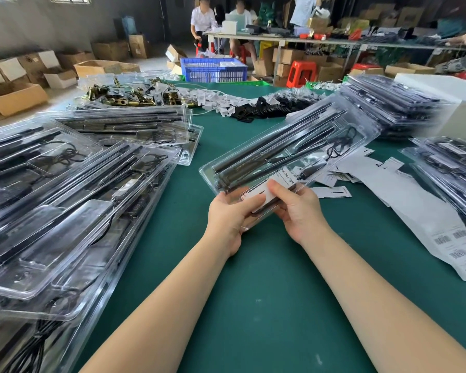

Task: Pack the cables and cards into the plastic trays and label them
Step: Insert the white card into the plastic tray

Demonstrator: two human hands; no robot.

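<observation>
Clear plastic tray point(288, 146), long thin clamshell, glossy and see-through, held tilted above the green table point(253, 305) mat, its near end in both hands. Left hand point(226, 219) grasps the tray's near left corner, thumb lying across a white card point(256, 196) at that end. Right hand point(296, 211) grasps the near right edge, thumb pressed on the same card. Card is flat white with black print reading "Grow Light", lying on the tray's near end; cannot tell whether over or under the lid.

Inside tray: several long dark bars point(267, 154) side by side running its full length, plus a thin black coiled cable point(339, 146) in a pocket toward the far end.

Left of the held tray: messy stack of filled trays point(65, 200), same clear plastic, dark bars and black cables inside. Right of it: more stacked trays point(388, 106), blurred. Just right of it, flat on the mat: white label sheets point(457, 238) with barcodes and loose white slips. Beyond it: a pile of brass-coloured clips point(124, 95) and small white and black parts. Behind the table: blue slatted crate point(213, 70).
</observation>
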